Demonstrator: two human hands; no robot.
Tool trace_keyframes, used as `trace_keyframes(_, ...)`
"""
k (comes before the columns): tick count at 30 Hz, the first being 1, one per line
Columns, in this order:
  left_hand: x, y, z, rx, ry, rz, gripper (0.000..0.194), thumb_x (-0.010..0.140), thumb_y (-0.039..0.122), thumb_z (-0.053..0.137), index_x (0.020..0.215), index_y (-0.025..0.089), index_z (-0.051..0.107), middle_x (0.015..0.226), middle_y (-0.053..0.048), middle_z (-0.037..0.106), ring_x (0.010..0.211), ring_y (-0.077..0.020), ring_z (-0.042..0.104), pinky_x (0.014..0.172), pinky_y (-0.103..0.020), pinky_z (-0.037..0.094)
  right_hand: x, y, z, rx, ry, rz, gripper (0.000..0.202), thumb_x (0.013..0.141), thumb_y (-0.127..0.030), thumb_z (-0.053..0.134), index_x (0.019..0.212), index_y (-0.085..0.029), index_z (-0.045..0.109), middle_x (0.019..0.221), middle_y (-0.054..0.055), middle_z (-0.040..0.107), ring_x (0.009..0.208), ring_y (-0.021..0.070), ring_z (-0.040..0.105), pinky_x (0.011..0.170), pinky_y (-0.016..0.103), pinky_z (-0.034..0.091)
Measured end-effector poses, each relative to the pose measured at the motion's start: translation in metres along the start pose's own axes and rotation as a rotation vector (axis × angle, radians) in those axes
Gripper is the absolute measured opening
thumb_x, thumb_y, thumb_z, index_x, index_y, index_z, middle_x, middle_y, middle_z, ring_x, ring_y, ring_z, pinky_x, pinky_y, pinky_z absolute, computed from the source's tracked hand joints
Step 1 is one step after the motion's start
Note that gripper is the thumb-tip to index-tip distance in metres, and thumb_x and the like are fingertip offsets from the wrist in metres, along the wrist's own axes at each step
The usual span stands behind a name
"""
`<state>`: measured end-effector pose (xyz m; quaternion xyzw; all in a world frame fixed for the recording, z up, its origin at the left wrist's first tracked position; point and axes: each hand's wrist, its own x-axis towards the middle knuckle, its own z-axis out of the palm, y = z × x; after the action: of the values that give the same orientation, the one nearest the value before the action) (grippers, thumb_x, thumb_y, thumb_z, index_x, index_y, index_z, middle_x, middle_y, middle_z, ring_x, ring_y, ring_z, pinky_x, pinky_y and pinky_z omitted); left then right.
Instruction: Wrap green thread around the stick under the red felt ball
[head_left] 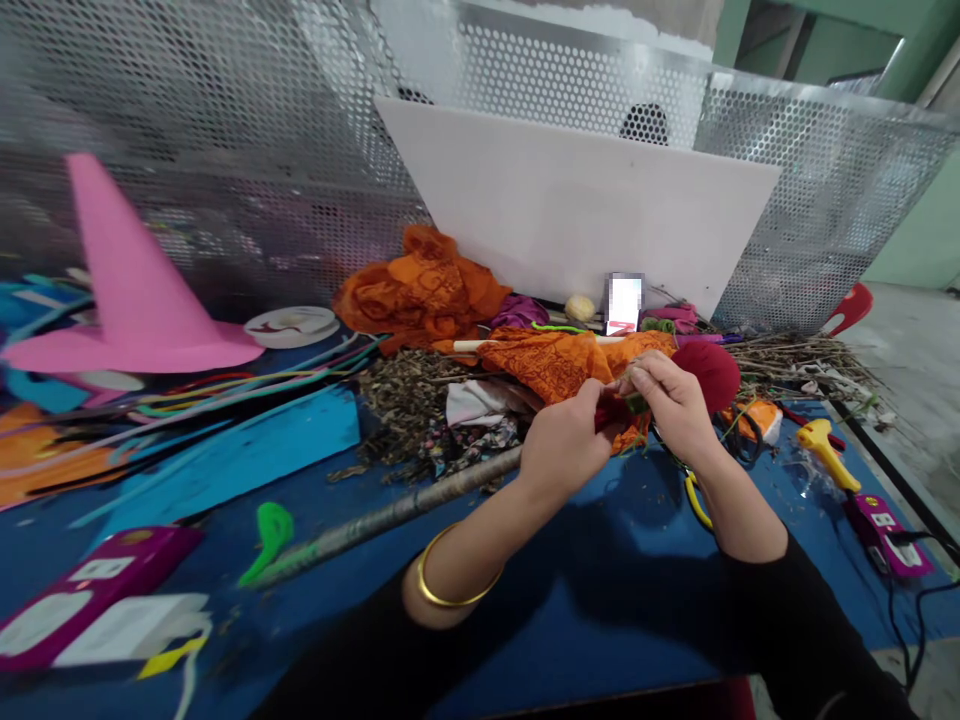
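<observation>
My left hand is closed around the dark red end of a long wrapped stick, which runs down to the lower left and carries a green leaf-like piece. Close beside it, my right hand pinches a small green bit at the same spot; its exact shape is hidden by the fingers. Behind both hands lies orange patterned cloth. A round dark red piece shows just past my right hand.
A pink cone hat stands at left above blue sheets. Purple power strips lie at right and lower left. A yellow glue gun, scissors, dry leaves and a lit phone are around.
</observation>
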<state>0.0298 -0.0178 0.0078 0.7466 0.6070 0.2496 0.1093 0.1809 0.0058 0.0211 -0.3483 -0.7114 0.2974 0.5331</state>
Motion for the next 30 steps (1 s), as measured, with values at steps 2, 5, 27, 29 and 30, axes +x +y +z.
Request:
trace_keyframes(2, -0.003, 0.003, 0.005, 0.075, 0.029, 0.011, 0.026, 0.089, 0.036, 0.058, 0.107, 0.018, 0.059, 0.091, -0.008, 0.076, 0.086, -0.0282, 0.073, 0.069, -0.031, 0.048, 0.000, 0.001, 0.000, 0.004, 0.012, 0.036, 0.026, 0.093, -0.030, 0.052, 0.070, -0.020, 0.059, 0.078, 0.002, 0.058, 0.080, 0.0172, 0.059, 0.077, 0.031, 0.047)
trace_keyframes(5, -0.005, 0.003, 0.013, 0.157, 0.071, 0.076, 0.025, 0.089, 0.031, 0.055, 0.109, 0.016, 0.058, 0.085, -0.008, 0.076, 0.080, -0.0285, 0.073, 0.065, -0.032, 0.048, 0.000, 0.002, 0.000, -0.010, 0.010, 0.071, 0.025, 0.093, -0.030, 0.050, 0.071, -0.020, 0.059, 0.078, 0.002, 0.059, 0.081, 0.0173, 0.059, 0.078, 0.031, 0.046)
trace_keyframes(27, -0.006, -0.005, 0.024, 0.189, 0.184, 0.345, 0.025, 0.089, 0.016, 0.048, 0.104, 0.016, 0.068, 0.087, -0.009, 0.074, 0.080, -0.0233, 0.070, 0.069, -0.031, 0.048, 0.001, 0.005, 0.003, 0.211, 0.034, 0.242, 0.032, 0.086, -0.047, 0.060, 0.069, -0.020, 0.058, 0.072, 0.000, 0.060, 0.072, 0.0164, 0.066, 0.076, 0.031, 0.053)
trace_keyframes(29, -0.005, -0.005, 0.021, 0.163, 0.161, 0.310, 0.024, 0.089, 0.018, 0.049, 0.102, 0.016, 0.069, 0.089, -0.010, 0.075, 0.082, -0.0236, 0.070, 0.070, -0.030, 0.048, 0.002, 0.001, 0.000, 0.248, 0.033, 0.261, 0.032, 0.085, -0.047, 0.062, 0.069, -0.020, 0.058, 0.070, 0.000, 0.061, 0.070, 0.0153, 0.065, 0.073, 0.029, 0.053)
trace_keyframes(30, -0.004, -0.005, 0.019, 0.147, 0.153, 0.294, 0.024, 0.089, 0.019, 0.050, 0.103, 0.016, 0.069, 0.092, -0.010, 0.075, 0.084, -0.0238, 0.070, 0.071, -0.030, 0.049, 0.002, -0.002, -0.004, 0.277, 0.028, 0.277, 0.031, 0.084, -0.047, 0.063, 0.069, -0.019, 0.059, 0.068, -0.001, 0.061, 0.068, 0.0145, 0.065, 0.071, 0.028, 0.052)
